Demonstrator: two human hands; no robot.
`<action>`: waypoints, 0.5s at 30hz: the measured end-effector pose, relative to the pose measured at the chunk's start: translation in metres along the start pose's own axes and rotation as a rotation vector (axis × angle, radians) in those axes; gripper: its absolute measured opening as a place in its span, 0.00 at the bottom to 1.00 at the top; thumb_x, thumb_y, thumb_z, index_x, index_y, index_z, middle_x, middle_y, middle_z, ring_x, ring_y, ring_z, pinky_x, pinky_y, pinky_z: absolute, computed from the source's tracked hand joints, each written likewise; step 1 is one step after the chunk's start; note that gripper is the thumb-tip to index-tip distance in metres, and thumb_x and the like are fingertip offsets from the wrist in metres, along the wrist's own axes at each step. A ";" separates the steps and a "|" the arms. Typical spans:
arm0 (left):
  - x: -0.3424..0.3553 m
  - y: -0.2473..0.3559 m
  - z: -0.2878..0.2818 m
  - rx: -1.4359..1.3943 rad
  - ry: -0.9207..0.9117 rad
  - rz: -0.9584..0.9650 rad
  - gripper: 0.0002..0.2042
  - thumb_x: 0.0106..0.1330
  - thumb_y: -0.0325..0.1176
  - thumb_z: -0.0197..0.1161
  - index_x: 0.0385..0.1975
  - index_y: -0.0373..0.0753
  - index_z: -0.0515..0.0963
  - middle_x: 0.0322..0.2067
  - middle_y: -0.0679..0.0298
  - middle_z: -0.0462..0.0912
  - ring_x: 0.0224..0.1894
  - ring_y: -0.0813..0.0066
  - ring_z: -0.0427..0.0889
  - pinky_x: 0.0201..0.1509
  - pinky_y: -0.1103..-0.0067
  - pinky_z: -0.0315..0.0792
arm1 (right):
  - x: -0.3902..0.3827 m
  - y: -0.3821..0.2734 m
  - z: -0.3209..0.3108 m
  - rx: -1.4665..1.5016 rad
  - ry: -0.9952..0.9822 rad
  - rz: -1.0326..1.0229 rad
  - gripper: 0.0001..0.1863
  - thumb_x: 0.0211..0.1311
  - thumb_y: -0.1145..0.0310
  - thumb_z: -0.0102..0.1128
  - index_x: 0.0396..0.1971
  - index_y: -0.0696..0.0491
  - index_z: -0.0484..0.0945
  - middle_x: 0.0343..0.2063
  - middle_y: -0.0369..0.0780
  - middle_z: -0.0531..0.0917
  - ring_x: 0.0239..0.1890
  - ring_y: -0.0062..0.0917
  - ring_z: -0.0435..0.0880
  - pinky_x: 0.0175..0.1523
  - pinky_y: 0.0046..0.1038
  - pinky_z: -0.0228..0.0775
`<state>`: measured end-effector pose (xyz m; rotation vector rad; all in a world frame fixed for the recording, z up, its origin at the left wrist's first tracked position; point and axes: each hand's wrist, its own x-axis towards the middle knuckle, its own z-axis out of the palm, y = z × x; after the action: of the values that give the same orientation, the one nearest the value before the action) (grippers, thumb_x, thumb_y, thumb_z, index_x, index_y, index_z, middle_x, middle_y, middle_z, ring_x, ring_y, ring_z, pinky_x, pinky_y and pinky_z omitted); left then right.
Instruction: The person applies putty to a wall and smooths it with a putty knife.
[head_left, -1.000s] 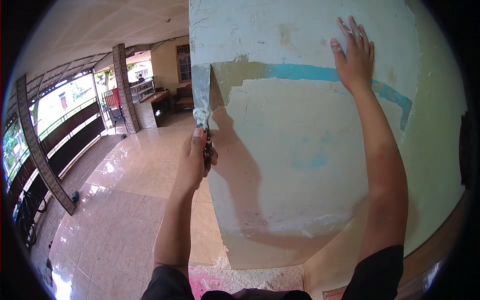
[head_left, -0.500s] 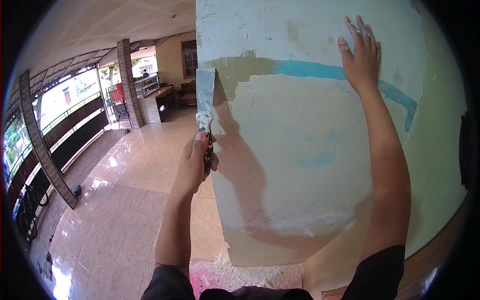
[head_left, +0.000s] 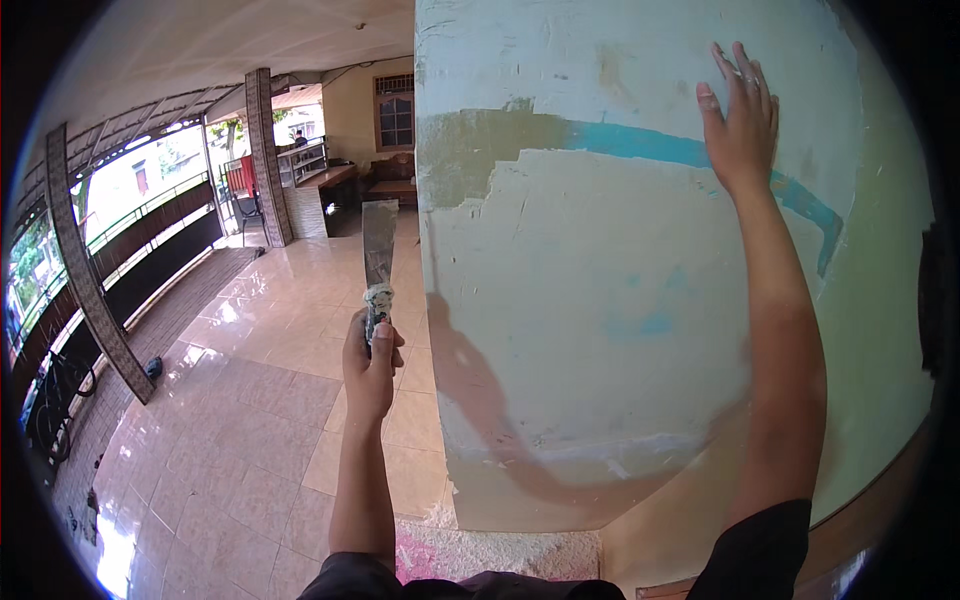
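Observation:
My left hand (head_left: 372,370) grips a putty knife (head_left: 379,245) upright, its long metal blade smeared, with white paste caked at the base near the dark handle. The knife is off the wall's left edge, with the tiled floor behind it. My right hand (head_left: 740,130) rests with fingers spread on the upper right of the wall (head_left: 590,250), white smears on its fingertips. The wall is pale and patchy, with a turquoise stripe (head_left: 630,140) passing under that hand, an olive patch (head_left: 460,150) at upper left, and my left arm's shadow on its lower part.
Below lies a pink surface (head_left: 410,558) strewn with white debris. To the left are glossy floor tiles (head_left: 220,440), columns (head_left: 265,160), railings, a bicycle (head_left: 55,400) and a dark object on the floor (head_left: 153,368). A counter, wooden bench (head_left: 390,195) and small distant person (head_left: 299,138) are farther back.
The putty knife has left the wall's edge, moving down and leftward in my left hand. The wall and my right hand, still resting on it, appear shifted rightward in view.

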<state>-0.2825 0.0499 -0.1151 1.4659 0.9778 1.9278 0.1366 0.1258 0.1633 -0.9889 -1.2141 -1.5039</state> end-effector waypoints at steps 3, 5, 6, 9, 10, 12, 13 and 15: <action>0.000 -0.014 -0.007 0.144 0.034 0.038 0.17 0.76 0.38 0.50 0.55 0.33 0.71 0.28 0.68 0.73 0.26 0.83 0.69 0.32 0.85 0.66 | -0.003 -0.003 0.004 -0.021 -0.008 0.008 0.28 0.71 0.44 0.45 0.69 0.31 0.63 0.72 0.31 0.60 0.75 0.32 0.54 0.76 0.51 0.40; 0.001 -0.018 -0.004 0.222 0.032 0.109 0.17 0.76 0.37 0.50 0.58 0.34 0.70 0.30 0.69 0.74 0.27 0.84 0.68 0.32 0.85 0.65 | -0.001 -0.001 0.002 -0.005 -0.014 0.013 0.28 0.71 0.45 0.46 0.69 0.31 0.63 0.72 0.31 0.60 0.75 0.32 0.54 0.76 0.51 0.40; 0.002 -0.017 -0.002 0.305 0.028 0.181 0.18 0.76 0.36 0.50 0.61 0.35 0.69 0.32 0.69 0.74 0.29 0.85 0.68 0.32 0.86 0.64 | -0.001 0.000 0.002 -0.005 -0.012 0.010 0.28 0.71 0.45 0.46 0.69 0.31 0.63 0.72 0.31 0.60 0.75 0.32 0.54 0.76 0.51 0.40; 0.010 -0.007 0.012 0.391 -0.047 0.164 0.20 0.77 0.38 0.48 0.63 0.33 0.67 0.36 0.59 0.76 0.36 0.72 0.74 0.46 0.76 0.70 | -0.004 0.006 0.002 -0.046 -0.004 -0.009 0.28 0.71 0.45 0.46 0.69 0.31 0.63 0.72 0.31 0.60 0.75 0.32 0.54 0.76 0.51 0.40; 0.013 -0.001 0.015 0.435 -0.016 0.256 0.20 0.77 0.39 0.48 0.62 0.34 0.68 0.37 0.55 0.77 0.38 0.69 0.76 0.47 0.75 0.71 | -0.003 0.004 0.002 -0.042 -0.004 -0.006 0.28 0.71 0.45 0.46 0.69 0.31 0.63 0.72 0.31 0.61 0.75 0.32 0.54 0.76 0.51 0.40; 0.025 0.001 0.013 0.463 -0.009 0.314 0.20 0.77 0.39 0.49 0.62 0.34 0.68 0.38 0.54 0.78 0.39 0.66 0.77 0.48 0.74 0.71 | -0.003 0.001 0.002 -0.037 -0.004 0.000 0.28 0.71 0.45 0.46 0.69 0.31 0.63 0.72 0.31 0.61 0.75 0.32 0.54 0.76 0.51 0.40; 0.032 0.003 0.011 0.487 -0.003 0.373 0.20 0.77 0.39 0.49 0.62 0.35 0.68 0.38 0.52 0.78 0.40 0.64 0.78 0.48 0.73 0.71 | -0.002 0.000 0.001 -0.028 -0.002 0.000 0.28 0.71 0.45 0.46 0.69 0.31 0.63 0.72 0.31 0.61 0.75 0.32 0.54 0.76 0.51 0.40; 0.043 0.015 0.007 0.508 -0.012 0.364 0.19 0.76 0.38 0.51 0.61 0.35 0.68 0.39 0.50 0.78 0.40 0.60 0.79 0.48 0.72 0.72 | -0.001 -0.001 0.000 -0.018 0.001 0.002 0.28 0.71 0.45 0.46 0.69 0.31 0.63 0.72 0.31 0.61 0.75 0.32 0.54 0.76 0.51 0.40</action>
<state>-0.2874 0.0753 -0.0767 2.0563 1.3398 1.9978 0.1362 0.1259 0.1626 -1.0001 -1.2005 -1.5161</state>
